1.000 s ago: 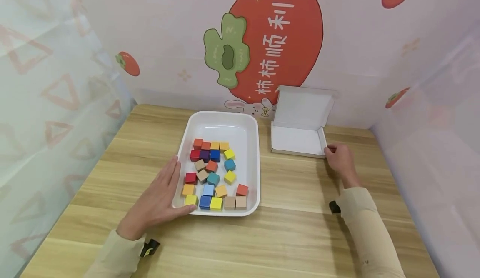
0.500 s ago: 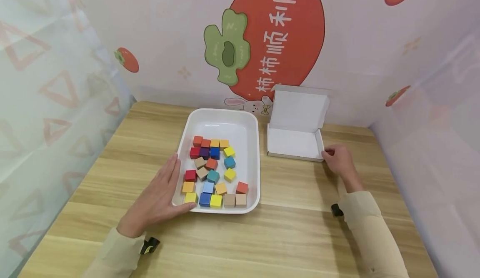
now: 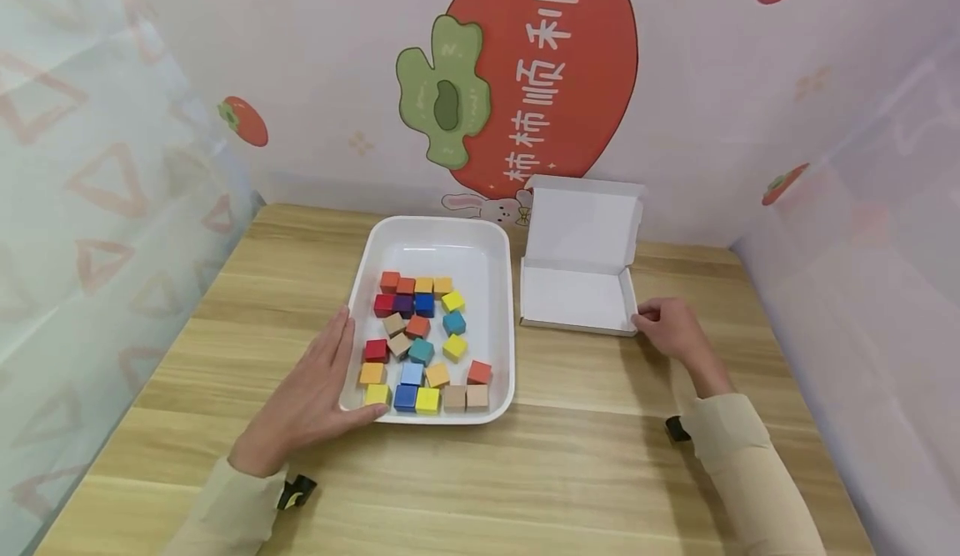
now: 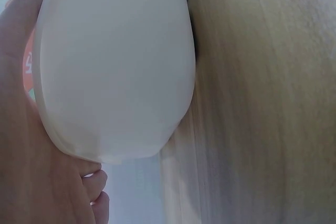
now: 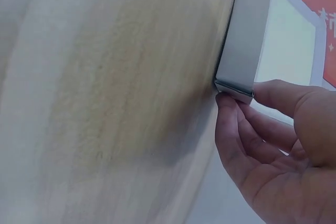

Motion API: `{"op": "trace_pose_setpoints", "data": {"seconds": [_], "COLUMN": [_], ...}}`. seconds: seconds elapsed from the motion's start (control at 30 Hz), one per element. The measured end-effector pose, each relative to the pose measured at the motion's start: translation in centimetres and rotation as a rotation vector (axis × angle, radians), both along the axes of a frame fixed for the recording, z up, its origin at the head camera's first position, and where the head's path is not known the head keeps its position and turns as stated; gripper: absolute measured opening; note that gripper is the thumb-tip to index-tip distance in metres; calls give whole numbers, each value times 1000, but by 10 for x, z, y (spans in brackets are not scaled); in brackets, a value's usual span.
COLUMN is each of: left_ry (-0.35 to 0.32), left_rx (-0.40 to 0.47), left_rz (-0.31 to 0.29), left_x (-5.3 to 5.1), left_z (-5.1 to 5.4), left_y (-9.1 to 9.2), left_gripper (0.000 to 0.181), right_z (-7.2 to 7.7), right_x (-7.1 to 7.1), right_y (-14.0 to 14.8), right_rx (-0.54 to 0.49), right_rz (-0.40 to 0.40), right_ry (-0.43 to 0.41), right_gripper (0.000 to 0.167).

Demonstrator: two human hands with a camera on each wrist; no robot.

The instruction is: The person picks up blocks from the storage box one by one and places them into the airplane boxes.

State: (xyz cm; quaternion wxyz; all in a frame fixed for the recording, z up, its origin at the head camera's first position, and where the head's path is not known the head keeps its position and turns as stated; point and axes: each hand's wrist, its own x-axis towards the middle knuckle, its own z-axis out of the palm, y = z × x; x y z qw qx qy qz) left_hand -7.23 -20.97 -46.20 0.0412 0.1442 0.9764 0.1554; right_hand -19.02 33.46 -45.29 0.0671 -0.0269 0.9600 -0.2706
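Note:
A white tray (image 3: 501, 323) in the head view holds several small wooden cubes in red, orange, yellow, blue, purple, teal and plain wood. My left hand (image 3: 303, 402) rests along its left side with straight fingers, the thumb laid over the front rim. Seen from the left wrist, the tray's outer wall (image 4: 115, 72) fills the view beside the hand. To the right of the tray lies a shallow white cardboard box (image 3: 576, 299) with its lid raised. My right hand (image 3: 675, 335) pinches the box's right front corner between thumb and fingers, as the right wrist view confirms.
The wooden table (image 3: 570, 464) carries the tray and box. Behind it, a printed backdrop (image 3: 322, 72) stands close to the raised lid (image 3: 581, 222). White printed sheets (image 3: 892, 256) rise at both sides. A narrow gap separates tray and box.
The box has slid left, nearer the tray, and slightly toward me, with my right hand gripping its corner. My left hand stays at the tray. The head view has shifted slightly.

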Motion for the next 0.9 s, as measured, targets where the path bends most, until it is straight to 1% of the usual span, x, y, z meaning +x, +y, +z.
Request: {"op": "trace_pose_setpoints", "data": {"seconds": [0.13, 0.37, 0.53, 0.63, 0.7, 0.77, 0.83, 0.9], "left_ry": [1, -14, -24, -22, -19, -15, -14, -16], "left_rx": [8, 19, 26, 23, 20, 16, 15, 16], "left_rz": [1, -5, -5, -7, -10, -12, -12, -11], "left_x": [1, 0, -1, -2, -2, -2, -2, -2], "left_z": [-2, 0, 0, -1, -1, -1, -2, -2], "left_y": [0, 0, 0, -1, -1, -1, -1, -1], "left_gripper": [133, 131, 132, 132, 132, 132, 132, 131], "right_z": [2, 6, 7, 9, 13, 21, 33, 46], "right_x": [5, 15, 18, 19, 19, 19, 19, 20], "right_y": [-2, -6, -9, -9, -8, -10, -15, -24], "right_rx": [2, 4, 3, 8, 9, 2, -12, -19], "right_rz": [17, 47, 69, 66, 58, 63, 93, 143], "right_ry": [-13, -44, -45, -31, -11, 19, 50, 71], "right_gripper": [26, 25, 23, 27, 32, 35, 37, 38]}}
